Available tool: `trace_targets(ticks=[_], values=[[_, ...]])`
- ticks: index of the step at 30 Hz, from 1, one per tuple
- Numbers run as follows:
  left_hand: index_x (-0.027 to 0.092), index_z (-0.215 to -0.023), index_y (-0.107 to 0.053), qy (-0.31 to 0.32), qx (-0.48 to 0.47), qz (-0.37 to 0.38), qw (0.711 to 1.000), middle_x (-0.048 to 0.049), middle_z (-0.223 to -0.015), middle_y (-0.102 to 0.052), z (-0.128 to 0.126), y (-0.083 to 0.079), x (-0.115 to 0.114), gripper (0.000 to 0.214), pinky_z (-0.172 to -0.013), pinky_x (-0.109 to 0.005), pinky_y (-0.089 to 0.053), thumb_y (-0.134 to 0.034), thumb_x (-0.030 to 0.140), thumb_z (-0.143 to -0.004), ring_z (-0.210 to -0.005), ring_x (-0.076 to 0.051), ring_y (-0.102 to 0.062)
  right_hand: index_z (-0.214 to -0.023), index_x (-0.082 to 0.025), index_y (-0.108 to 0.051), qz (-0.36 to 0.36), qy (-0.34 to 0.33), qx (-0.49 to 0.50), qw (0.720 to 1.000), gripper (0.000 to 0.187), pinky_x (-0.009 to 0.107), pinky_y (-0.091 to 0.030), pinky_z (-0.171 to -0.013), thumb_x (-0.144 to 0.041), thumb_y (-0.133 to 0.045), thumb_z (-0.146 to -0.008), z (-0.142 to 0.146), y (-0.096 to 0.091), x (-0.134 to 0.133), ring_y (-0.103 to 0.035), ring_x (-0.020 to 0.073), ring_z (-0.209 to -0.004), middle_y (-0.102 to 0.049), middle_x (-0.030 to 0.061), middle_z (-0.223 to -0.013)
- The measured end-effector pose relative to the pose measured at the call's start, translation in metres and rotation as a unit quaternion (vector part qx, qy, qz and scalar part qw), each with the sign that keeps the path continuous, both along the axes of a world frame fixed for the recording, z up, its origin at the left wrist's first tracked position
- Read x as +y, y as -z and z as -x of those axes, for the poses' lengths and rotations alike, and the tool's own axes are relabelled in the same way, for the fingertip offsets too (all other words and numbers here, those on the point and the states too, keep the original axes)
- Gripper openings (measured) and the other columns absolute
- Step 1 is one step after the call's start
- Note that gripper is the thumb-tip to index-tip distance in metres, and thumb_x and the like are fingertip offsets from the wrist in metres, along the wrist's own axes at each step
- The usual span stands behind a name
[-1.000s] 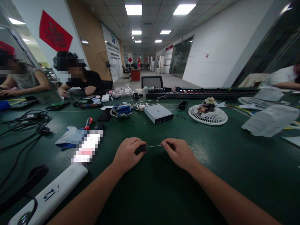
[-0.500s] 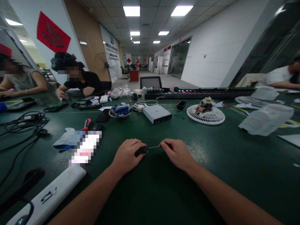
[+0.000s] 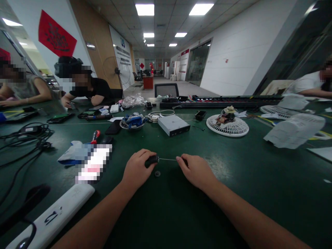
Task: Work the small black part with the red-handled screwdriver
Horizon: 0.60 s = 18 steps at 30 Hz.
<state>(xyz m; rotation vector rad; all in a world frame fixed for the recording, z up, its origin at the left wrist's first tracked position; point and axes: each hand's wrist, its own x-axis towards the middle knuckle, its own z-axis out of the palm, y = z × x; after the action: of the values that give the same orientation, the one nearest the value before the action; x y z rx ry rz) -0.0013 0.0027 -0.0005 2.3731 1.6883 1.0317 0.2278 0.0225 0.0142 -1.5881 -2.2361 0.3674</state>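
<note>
Holding a small screwdriver (image 3: 152,159) level above the dark green tabletop (image 3: 249,207), the left hand (image 3: 137,169) closes around its black handle while the right hand (image 3: 195,172) pinches the far end of its thin steel shaft. The hands stay apart, with only the tool spanning the gap. A small dark round part (image 3: 157,173) lies on the surface just below the handle. Farther off sit a grey metal box (image 3: 173,125), a white fan grille (image 3: 227,129) with a small motor on it, and a steel bowl (image 3: 132,125) of blue pieces. To the left lie a red-handled screwdriver (image 3: 95,137) and a tangle of black cables (image 3: 28,138), with a long white device (image 3: 49,218) at the near edge. Co-workers (image 3: 88,86) sit along the table at far left and right. Beyond, a long office corridor runs under ceiling light panels (image 3: 144,9), past a red wall banner (image 3: 57,33), a standing fan (image 3: 114,71) and glass doors (image 3: 198,60).
</note>
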Motion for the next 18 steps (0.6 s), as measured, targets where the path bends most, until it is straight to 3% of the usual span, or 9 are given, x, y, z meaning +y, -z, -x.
trace_targets(ticks=[3,6,9,12,14,18], values=[[0.022,-0.101,-0.065,-0.038,-0.011,0.006,0.999,-0.0023,-0.101,-0.065,0.001,-0.001,0.001,0.024,-0.084,-0.037,-0.05,-0.068,0.016,-0.078,-0.093,-0.021,-0.062,-0.081,-0.02,-0.06,0.027,-0.025,0.06,0.998,0.031,0.03,-0.037,-0.057,-0.049,-0.053,-0.089,0.001,0.001,-0.001,-0.057,0.0185,-0.067,-0.063,0.0041,-0.076],[0.022,-0.096,-0.066,-0.066,-0.015,0.027,0.997,-0.0024,-0.098,-0.066,0.002,0.0,0.003,0.021,-0.081,-0.036,-0.05,-0.068,0.016,-0.077,-0.089,-0.021,-0.063,-0.088,-0.02,-0.059,0.027,-0.109,0.121,0.986,0.016,0.032,-0.046,-0.07,-0.032,-0.066,-0.082,0.006,0.002,-0.007,-0.059,0.0195,-0.084,-0.064,0.0057,-0.094],[0.022,-0.094,-0.066,-0.081,-0.023,0.035,0.996,-0.0022,-0.095,-0.066,0.003,0.004,0.005,0.02,-0.079,-0.034,-0.05,-0.068,0.015,-0.075,-0.087,-0.02,-0.063,-0.083,-0.02,-0.053,0.037,-0.228,0.172,0.958,0.014,0.033,-0.046,-0.087,-0.015,-0.066,-0.078,0.015,0.002,-0.016,-0.057,0.0195,-0.106,-0.064,0.0055,-0.112],[0.021,-0.093,-0.066,-0.089,-0.031,0.029,0.995,-0.0022,-0.095,-0.065,0.004,0.006,0.007,0.019,-0.08,-0.034,-0.049,-0.068,0.015,-0.075,-0.087,-0.02,-0.062,-0.081,-0.02,-0.053,0.043,-0.314,0.146,0.937,0.016,0.038,-0.042,-0.096,-0.012,-0.067,-0.077,0.023,0.001,-0.023,-0.051,0.0213,-0.117,-0.063,0.004,-0.122],[0.022,-0.094,-0.065,-0.082,-0.035,0.024,0.996,-0.0026,-0.096,-0.065,0.005,0.007,0.007,0.019,-0.081,-0.035,-0.049,-0.067,0.016,-0.076,-0.088,-0.021,-0.062,-0.083,-0.02,-0.056,0.034,-0.329,0.117,0.937,0.012,0.038,-0.043,-0.094,-0.01,-0.062,-0.08,0.026,0.002,-0.023,-0.054,0.021,-0.112,-0.065,0.0041,-0.118],[0.021,-0.099,-0.063,-0.052,-0.032,0.021,0.998,-0.0034,-0.1,-0.064,0.007,0.008,0.007,0.022,-0.083,-0.038,-0.049,-0.066,0.015,-0.078,-0.091,-0.022,-0.061,-0.092,-0.02,-0.061,0.003,-0.271,0.078,0.959,0.018,0.033,-0.047,-0.079,-0.007,-0.056,-0.081,0.022,0.004,-0.017,-0.058,0.0198,-0.091,-0.066,0.0056,-0.096]])
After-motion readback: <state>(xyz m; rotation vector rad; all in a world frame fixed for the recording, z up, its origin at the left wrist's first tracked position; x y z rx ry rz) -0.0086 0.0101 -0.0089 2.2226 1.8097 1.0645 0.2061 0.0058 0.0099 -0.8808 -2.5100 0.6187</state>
